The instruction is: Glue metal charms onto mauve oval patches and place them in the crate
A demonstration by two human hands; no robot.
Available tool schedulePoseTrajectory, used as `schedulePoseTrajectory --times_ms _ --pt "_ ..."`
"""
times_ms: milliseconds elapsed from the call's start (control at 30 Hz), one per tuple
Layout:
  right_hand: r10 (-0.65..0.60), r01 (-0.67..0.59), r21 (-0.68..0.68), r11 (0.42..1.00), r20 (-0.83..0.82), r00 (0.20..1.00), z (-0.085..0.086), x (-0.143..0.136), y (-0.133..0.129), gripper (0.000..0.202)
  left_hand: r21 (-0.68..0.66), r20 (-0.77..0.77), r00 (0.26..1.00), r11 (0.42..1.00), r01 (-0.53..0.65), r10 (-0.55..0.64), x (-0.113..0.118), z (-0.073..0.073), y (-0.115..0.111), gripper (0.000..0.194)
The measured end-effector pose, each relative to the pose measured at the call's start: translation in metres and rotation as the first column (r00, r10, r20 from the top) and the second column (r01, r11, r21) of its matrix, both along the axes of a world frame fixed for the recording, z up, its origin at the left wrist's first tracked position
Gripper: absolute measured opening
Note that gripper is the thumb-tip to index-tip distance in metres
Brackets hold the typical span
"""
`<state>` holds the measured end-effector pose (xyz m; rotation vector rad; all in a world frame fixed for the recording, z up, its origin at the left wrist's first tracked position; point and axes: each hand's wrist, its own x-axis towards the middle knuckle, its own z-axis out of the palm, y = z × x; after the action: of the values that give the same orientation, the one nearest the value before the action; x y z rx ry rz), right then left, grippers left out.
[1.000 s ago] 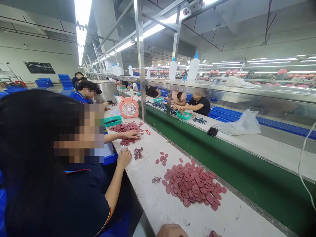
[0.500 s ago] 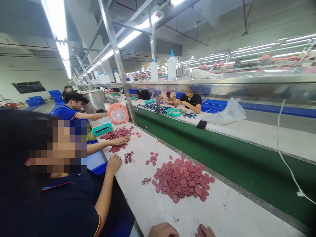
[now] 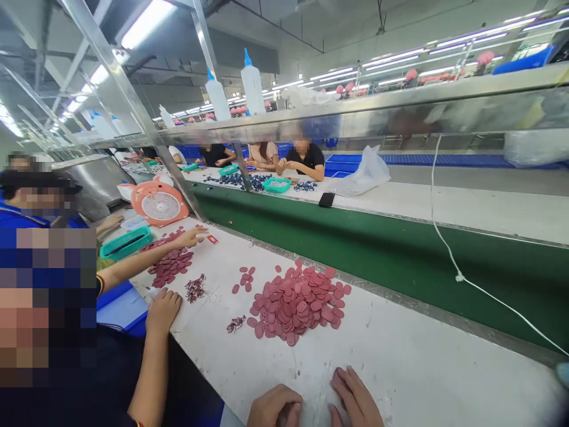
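At the bottom edge of the head view, my left hand [image 3: 274, 407] rests low over the white tabletop, its fingers curled towards the thumb; whatever they hold, if anything, is hidden. My right hand [image 3: 356, 398] is just to its right, palm down, with its fingers stretched forward and the thumb apart. A dull red tint shows at its fingertips, too unclear to tell as a piece. Beyond both hands lies a large heap of dark-pink oval pieces [image 3: 297, 302]. Left of the heap are a few loose ovals [image 3: 244, 279] and a small pile of shiny brownish bits [image 3: 236, 324].
A person's hand [image 3: 163, 308] rests on the table at left, and their other hand [image 3: 191, 237] reaches near a red tag [image 3: 212, 239]. Behind are a second oval heap [image 3: 171, 267], teal basket [image 3: 127, 242] and pig-shaped fan [image 3: 160, 205]. A green strip [image 3: 355, 255] borders the table.
The view has turned to the right. Both my hands show further into the picture. The red oval seen in my right hand is no longer clearly visible, and its fingers are straighter. The neighbour's far hand has reached forward.
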<state>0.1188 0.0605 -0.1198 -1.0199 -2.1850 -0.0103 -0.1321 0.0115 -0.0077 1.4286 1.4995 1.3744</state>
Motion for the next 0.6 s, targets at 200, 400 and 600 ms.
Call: schedulePoseTrajectory --times_ms 200,400,600 --pt "-0.247 0.236 -0.242 0.941 -0.015 0.969 0.050 0.010 -0.010 0.057 -0.107 -0.183 0.972 0.986 0.132 -0.150 0.022 -0.041 -0.027 0.016" --pt "-0.056 0.086 -0.315 0.945 0.104 0.993 0.062 -0.009 -0.012 0.064 -0.091 -0.402 0.904 0.989 0.120 -0.147 0.002 -0.011 0.018 0.028" --pt "-0.039 0.024 -0.391 0.920 -0.030 0.999 0.093 -0.028 0.048 0.048 -0.036 -0.742 0.651 0.979 0.199 -0.160 0.014 -0.008 0.092 0.065"
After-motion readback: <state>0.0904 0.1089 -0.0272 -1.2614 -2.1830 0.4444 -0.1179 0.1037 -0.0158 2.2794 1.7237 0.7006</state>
